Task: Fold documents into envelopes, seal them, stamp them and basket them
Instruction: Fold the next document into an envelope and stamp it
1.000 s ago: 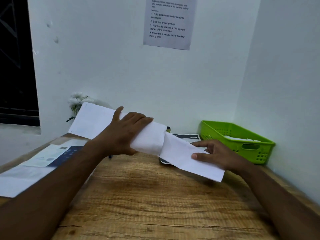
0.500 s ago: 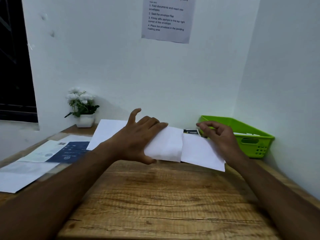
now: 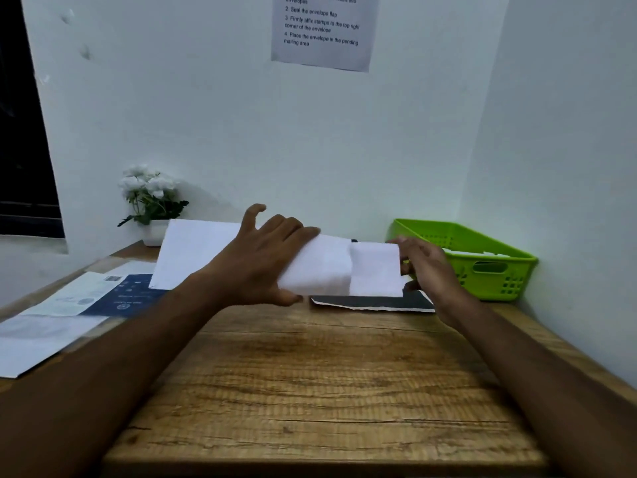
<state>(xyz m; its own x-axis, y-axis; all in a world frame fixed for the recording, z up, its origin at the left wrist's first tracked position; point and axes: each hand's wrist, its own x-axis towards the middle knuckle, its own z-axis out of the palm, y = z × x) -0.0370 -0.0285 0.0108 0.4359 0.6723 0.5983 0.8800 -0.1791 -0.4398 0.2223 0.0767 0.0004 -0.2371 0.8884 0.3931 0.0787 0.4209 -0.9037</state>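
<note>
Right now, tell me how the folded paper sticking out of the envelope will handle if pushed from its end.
Likely light and thin: the right hand holds the folded paper by fingertips alone. Probably floppy; pushed endwise it may buckle unless the left hand braces the envelope. Its smooth face probably slides in easily.

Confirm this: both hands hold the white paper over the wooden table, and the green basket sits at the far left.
Wrong on one point: the head view shows the green basket at the far right. The left hand and right hand do hold the white paper over the wooden table.
</note>
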